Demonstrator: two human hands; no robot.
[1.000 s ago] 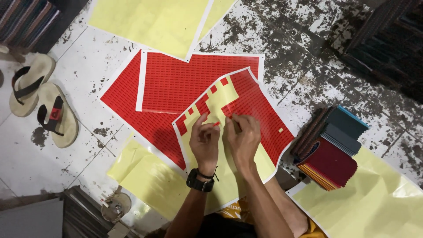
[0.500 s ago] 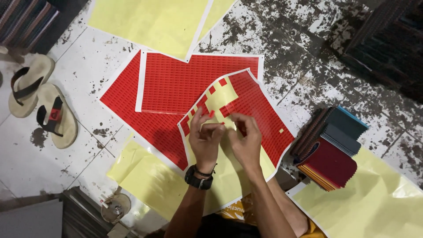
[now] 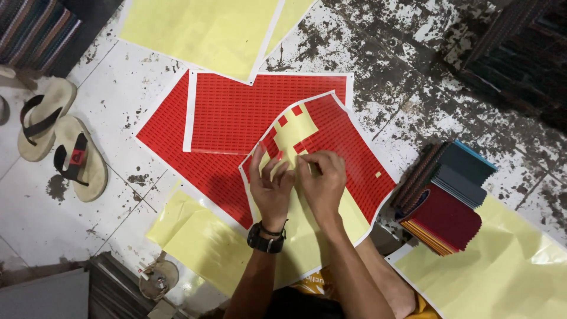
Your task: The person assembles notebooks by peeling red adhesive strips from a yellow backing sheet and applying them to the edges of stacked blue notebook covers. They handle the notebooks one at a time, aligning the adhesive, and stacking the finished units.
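Observation:
A sheet of small red stickers on pale yellow backing (image 3: 348,142) lies tilted in front of me, with much of its lower part stripped to bare yellow. My left hand (image 3: 269,186), with a black watch on the wrist, rests on the sheet with fingers spread upward. My right hand (image 3: 322,177) is beside it, fingertips pinched together at the sheet's bare yellow area near the edge of the red stickers. Whether a sticker sits between the fingertips is too small to tell. Two more full red sticker sheets (image 3: 236,112) lie underneath and to the left.
Bare yellow backing sheets lie at the top (image 3: 201,29), lower left (image 3: 195,236) and lower right (image 3: 502,266). A fan of fabric swatches (image 3: 449,195) sits to the right. A pair of sandals (image 3: 59,142) lies at left on the stained white tile floor.
My hands have shifted slightly down and closer together on the sheet; the left fingers now spread upward while the right fingertips pinch beside them.

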